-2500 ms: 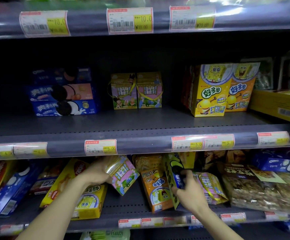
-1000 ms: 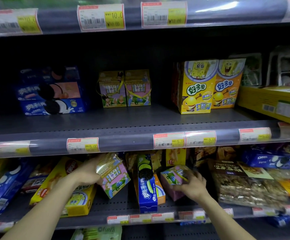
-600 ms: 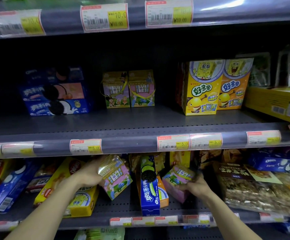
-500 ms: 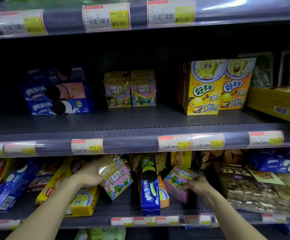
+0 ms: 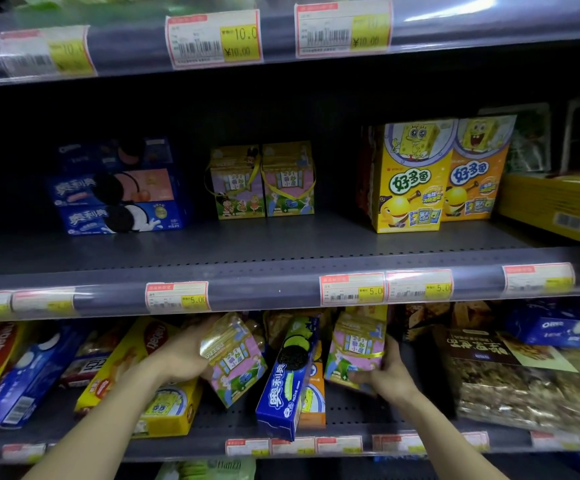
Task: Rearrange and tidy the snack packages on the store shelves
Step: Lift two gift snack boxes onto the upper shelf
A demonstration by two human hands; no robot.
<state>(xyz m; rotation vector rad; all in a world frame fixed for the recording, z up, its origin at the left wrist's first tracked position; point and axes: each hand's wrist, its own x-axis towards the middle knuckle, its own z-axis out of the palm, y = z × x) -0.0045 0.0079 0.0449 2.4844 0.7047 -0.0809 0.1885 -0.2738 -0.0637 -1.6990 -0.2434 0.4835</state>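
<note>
Grey metal store shelving fills the view, three tiers with price tags along each front lip. On the lower shelf the left hand has its fingers wrapped around the top and back of a small pink-and-green cartoon house-shaped carton in clear film, held tilted with its top leaning left. The right hand cups a second carton of the same kind from below and from its right side, fingers closed on it; this one stands nearly upright.

Between the two hands a long blue cookie box with a green stripe stands on end, leaning on an orange box behind it. Left of the left forearm lies a flat yellow cartoon box, and further left more yellow and blue boxes lean at angles. Right of the right hand sits a large clear bag of brown snack pieces.

Two matching house cartons stand side by side, centred on the middle shelf, directly above and slightly between the hands. Judging by that match, both held cartons belong up there; the bare shelf in front of and beside that pair gives room. Both hands are about equally near. The tilted carton would need righting first. Stacked blue cookie boxes sit left on that tier, tall yellow and orange cartoon boxes right.
</note>
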